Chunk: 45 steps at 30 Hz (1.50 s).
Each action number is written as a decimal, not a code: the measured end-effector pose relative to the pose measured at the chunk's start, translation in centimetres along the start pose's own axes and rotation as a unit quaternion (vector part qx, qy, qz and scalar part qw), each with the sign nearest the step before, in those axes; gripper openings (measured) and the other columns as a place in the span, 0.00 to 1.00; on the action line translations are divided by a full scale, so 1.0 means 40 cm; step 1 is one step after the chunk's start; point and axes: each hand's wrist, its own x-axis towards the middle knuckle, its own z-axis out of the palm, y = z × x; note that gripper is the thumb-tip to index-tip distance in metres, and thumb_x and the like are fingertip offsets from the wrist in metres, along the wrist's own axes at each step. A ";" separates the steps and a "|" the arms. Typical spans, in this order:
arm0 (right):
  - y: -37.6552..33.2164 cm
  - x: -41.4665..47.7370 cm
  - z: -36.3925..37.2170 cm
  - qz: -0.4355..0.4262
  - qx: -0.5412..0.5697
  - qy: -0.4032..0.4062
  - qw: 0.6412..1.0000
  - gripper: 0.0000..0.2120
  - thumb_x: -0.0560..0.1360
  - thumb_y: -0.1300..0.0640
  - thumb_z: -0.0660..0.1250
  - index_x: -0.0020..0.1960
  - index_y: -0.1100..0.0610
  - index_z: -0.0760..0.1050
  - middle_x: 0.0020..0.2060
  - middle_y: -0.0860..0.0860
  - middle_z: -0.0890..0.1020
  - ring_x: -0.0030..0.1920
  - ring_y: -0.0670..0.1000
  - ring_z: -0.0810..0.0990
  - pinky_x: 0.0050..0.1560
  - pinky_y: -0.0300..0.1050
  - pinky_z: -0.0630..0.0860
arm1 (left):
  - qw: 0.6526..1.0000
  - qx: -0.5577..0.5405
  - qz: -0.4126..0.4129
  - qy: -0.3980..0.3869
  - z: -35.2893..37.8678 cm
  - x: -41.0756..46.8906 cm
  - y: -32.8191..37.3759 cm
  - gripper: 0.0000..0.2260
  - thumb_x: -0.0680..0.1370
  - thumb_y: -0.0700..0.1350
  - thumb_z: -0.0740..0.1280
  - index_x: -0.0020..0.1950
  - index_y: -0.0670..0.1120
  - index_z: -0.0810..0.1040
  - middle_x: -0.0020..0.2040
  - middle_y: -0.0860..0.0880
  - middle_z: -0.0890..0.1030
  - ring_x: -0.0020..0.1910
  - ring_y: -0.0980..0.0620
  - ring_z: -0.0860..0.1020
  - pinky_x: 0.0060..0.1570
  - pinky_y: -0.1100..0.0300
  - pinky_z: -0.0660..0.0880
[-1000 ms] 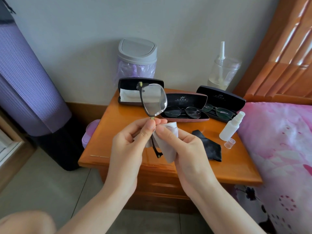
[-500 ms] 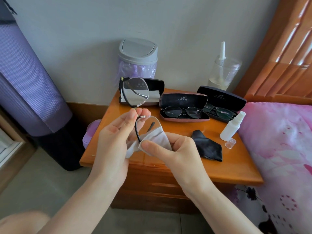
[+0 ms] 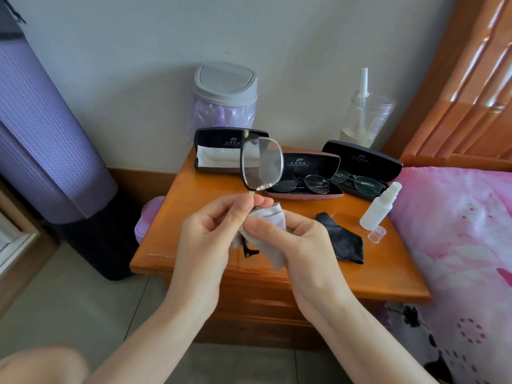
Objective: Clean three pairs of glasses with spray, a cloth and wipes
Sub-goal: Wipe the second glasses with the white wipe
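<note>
A pair of black-framed glasses (image 3: 261,164) stands on end in front of me, one lens up. My left hand (image 3: 210,239) pinches the frame at its middle. My right hand (image 3: 293,242) grips a grey wipe (image 3: 270,218) wrapped round the lower part of the glasses; a black temple tip (image 3: 249,252) pokes out below. On the wooden nightstand (image 3: 304,270) lie two open cases with glasses inside, a pink-rimmed one (image 3: 303,184) and a black one (image 3: 360,173). A third open case (image 3: 216,148) holds only a white cloth. A white spray bottle (image 3: 381,206) stands uncapped; its clear cap (image 3: 376,234) lies beside it.
A black cloth (image 3: 343,239) lies on the nightstand. A small grey lidded bin (image 3: 225,98) and a clear jar (image 3: 365,117) stand at the back. A pink bedspread (image 3: 457,245) is at right, a purple rolled mat (image 3: 41,128) at left, a pink box (image 3: 146,217) beside the nightstand.
The glasses swung left and down half a second ago, then came back upright with a lens raised. My right hand keeps the wipe on the lower part.
</note>
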 end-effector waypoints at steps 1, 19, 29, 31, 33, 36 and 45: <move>0.000 0.001 -0.002 0.000 0.003 0.006 1.000 0.11 0.70 0.59 0.71 0.49 0.64 0.82 0.39 0.53 0.85 0.40 0.46 0.83 0.41 0.34 0.77 | 1.000 0.005 0.003 -0.005 0.001 -0.001 -0.001 0.11 0.70 0.52 0.65 0.45 0.48 0.83 0.45 0.50 0.85 0.50 0.53 0.82 0.46 0.64 0.80; 0.002 -0.014 0.018 -0.031 -0.068 0.073 0.995 0.21 0.73 0.47 0.62 0.42 0.64 0.82 0.41 0.71 0.77 0.48 0.69 0.73 0.51 0.54 0.72 | 0.998 -0.040 -0.028 0.033 -0.003 0.007 -0.003 0.12 0.71 0.50 0.64 0.47 0.47 0.82 0.44 0.51 0.85 0.50 0.52 0.83 0.53 0.58 0.76; 0.012 -0.020 0.036 -0.028 -0.079 0.040 0.996 0.25 0.77 0.50 0.62 0.38 0.73 0.73 0.29 0.67 0.69 0.33 0.67 0.67 0.49 0.64 0.68 | 0.989 -0.128 -0.034 0.069 -0.024 0.027 0.017 0.12 0.70 0.50 0.64 0.47 0.47 0.82 0.49 0.50 0.86 0.53 0.53 0.82 0.51 0.59 0.78; 0.022 -0.017 0.033 -0.022 -0.087 0.031 0.995 0.22 0.76 0.50 0.63 0.38 0.69 0.76 0.28 0.61 0.68 0.32 0.60 0.65 0.37 0.51 0.71 | 0.988 -0.131 -0.038 0.076 -0.029 0.032 0.019 0.14 0.70 0.50 0.65 0.50 0.46 0.81 0.50 0.50 0.85 0.53 0.54 0.83 0.53 0.58 0.77; 0.025 -0.017 0.033 -0.012 -0.086 0.012 0.996 0.16 0.75 0.52 0.66 0.39 0.65 0.80 0.27 0.54 0.72 0.30 0.50 0.70 0.35 0.36 0.68 | 0.988 -0.127 -0.038 0.078 -0.031 0.030 0.018 0.13 0.70 0.51 0.65 0.50 0.47 0.82 0.50 0.50 0.85 0.53 0.54 0.83 0.52 0.58 0.78; 0.022 -0.018 0.029 0.008 -0.077 -0.010 0.997 0.08 0.73 0.57 0.70 0.44 0.62 0.83 0.32 0.54 0.81 0.35 0.45 0.78 0.38 0.30 0.74 | 0.991 -0.101 -0.035 0.078 -0.024 0.022 0.013 0.10 0.71 0.51 0.64 0.44 0.51 0.84 0.49 0.52 0.86 0.53 0.54 0.83 0.51 0.57 0.77; 0.009 -0.014 0.017 0.020 -0.017 0.020 0.999 0.13 0.67 0.53 0.72 0.48 0.60 0.84 0.41 0.53 0.85 0.42 0.47 0.81 0.42 0.34 0.77 | 0.998 -0.044 -0.030 0.024 -0.005 0.010 0.006 0.09 0.72 0.51 0.65 0.43 0.51 0.83 0.46 0.52 0.86 0.50 0.54 0.83 0.47 0.61 0.79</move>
